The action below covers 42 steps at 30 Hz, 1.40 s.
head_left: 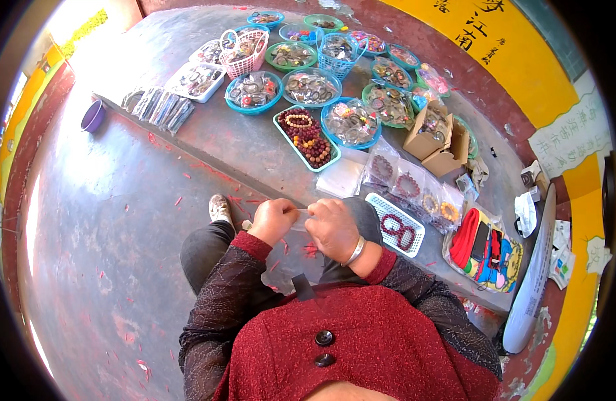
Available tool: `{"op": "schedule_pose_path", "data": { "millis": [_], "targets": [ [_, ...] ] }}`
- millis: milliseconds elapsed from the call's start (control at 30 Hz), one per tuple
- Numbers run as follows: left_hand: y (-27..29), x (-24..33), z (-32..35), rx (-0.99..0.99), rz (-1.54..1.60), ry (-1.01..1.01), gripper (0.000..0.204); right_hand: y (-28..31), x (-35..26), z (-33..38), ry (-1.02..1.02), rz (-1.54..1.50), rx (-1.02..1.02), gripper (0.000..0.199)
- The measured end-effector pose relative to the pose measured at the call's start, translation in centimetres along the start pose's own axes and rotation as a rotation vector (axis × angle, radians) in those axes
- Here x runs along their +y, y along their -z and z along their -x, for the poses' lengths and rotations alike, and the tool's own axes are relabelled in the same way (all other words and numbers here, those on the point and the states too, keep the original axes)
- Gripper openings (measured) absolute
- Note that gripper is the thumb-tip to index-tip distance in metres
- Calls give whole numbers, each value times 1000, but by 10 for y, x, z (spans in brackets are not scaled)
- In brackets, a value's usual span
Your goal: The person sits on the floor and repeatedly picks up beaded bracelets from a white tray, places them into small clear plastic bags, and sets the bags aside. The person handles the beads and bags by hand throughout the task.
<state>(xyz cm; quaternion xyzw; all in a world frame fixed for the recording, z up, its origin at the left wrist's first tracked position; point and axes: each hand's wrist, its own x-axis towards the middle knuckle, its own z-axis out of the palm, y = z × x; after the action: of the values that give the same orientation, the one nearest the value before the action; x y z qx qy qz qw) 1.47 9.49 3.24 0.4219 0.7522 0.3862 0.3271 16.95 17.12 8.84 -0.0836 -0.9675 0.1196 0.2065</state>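
Both hands are in front of my lap with a clear plastic bag (299,223) stretched between them. My left hand (274,220) pinches one side of its upper edge. Close by, my right hand (334,228), with a silvery bangle on the wrist, pinches the other side. The fingertips are partly hidden, and I cannot tell whether anything is inside the bag. Beside my right knee, a white plastic basket (418,241) holds dark red bead bracelets (392,225). Bagged bead bracelets (407,186) lie just beyond it, next to a stack of white sheets or bags (341,175).
A pale green tray (282,136) holds dark and yellow bead strings. Behind it stand several bowls of packets, a pink basket (243,65) and a blue basket (338,65). Cardboard boxes (443,162) and a colourful bag (505,271) are at right. A purple bowl (93,116) stands left.
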Motion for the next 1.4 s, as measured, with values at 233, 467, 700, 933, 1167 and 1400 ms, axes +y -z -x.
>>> {"op": "schedule_pose_path", "data": {
  "millis": [233, 467, 700, 933, 1167, 1400],
  "targets": [
    [-2, -9, -2, 106, -146, -62, 16, -17, 2, 11, 202, -66, -125, 12],
    [-4, -14, -1, 220, -235, -207, 17, -33, 8, 27, 9, -22, -351, 7],
    [-10, -5, 2, 89, -211, -192, 19, -39, 15, 32, -26, 12, -201, 11],
    [-16, -14, 0, 100, -141, -139, 20, -33, 2, 31, -179, 45, -174, 11],
    [-16, -20, -6, 134, -180, -228, 22, -45, 10, 43, -214, -89, -258, 14],
    [-8, -11, -4, 122, -269, -146, 23, 7, 71, 76, -464, -175, 416, 13]
  ]
}}
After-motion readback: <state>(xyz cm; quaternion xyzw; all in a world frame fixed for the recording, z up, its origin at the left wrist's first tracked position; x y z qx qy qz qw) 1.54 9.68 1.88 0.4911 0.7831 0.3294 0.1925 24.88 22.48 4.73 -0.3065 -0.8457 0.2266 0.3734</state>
